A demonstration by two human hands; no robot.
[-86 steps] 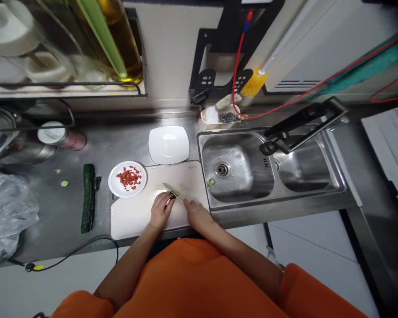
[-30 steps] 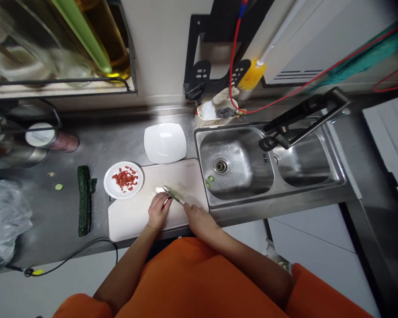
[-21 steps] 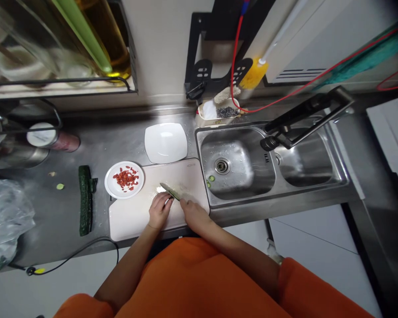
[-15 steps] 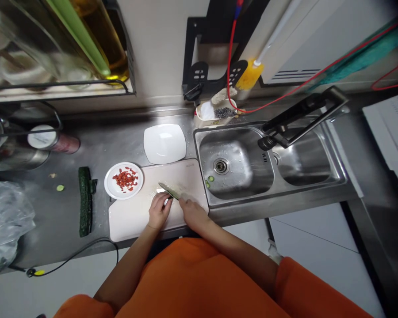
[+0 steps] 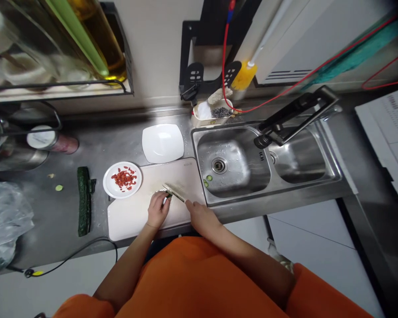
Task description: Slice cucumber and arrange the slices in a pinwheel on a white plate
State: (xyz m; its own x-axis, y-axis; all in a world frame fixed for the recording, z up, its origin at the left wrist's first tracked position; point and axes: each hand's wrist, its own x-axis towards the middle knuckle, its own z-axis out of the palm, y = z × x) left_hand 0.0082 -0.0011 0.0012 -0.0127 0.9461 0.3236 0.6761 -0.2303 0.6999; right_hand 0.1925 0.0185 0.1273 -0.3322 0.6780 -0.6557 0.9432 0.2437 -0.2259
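knife [image 5: 174, 193] is clasped in right grip [image 5: 203, 218], left grip [image 5: 157, 211] pinching green piece [image 5: 169, 194].

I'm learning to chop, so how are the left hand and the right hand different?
The left hand holds a green piece; the right hand holds the knife. The left hand is over the board, while the right hand sticks out past its near right corner. Both hands are bare.
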